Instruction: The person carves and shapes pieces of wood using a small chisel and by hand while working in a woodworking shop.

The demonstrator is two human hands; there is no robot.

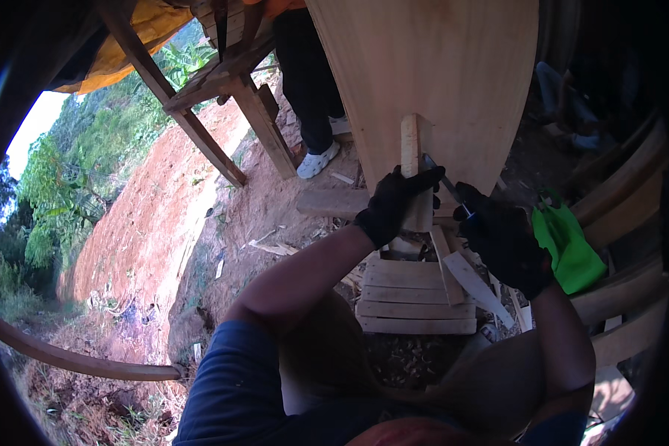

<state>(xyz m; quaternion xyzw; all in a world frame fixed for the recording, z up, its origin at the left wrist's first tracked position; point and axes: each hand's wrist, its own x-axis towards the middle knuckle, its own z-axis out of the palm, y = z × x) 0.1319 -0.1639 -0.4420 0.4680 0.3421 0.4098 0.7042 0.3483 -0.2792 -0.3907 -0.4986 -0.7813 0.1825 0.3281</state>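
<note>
My left hand (389, 206), in a dark glove, is closed around a short wooden piece (410, 141) that stands up against a wide, pale plank (431, 67). My right hand (504, 241), also in a dark glove, grips a knife (449, 183) with a narrow metal blade. The blade slants up and left from the fist, its tip close beside the wooden piece and the fingers of my left hand. The knife's handle is mostly hidden in the glove. Whether the blade touches the wood I cannot tell.
Below my hands lies a small slatted wooden platform (416, 306) with loose wood strips (477, 288) beside it. A bright green bag (569, 245) sits at the right, near stacked boards (621, 197). A person in dark trousers (302, 82) stands ahead by a wooden bench (227, 78).
</note>
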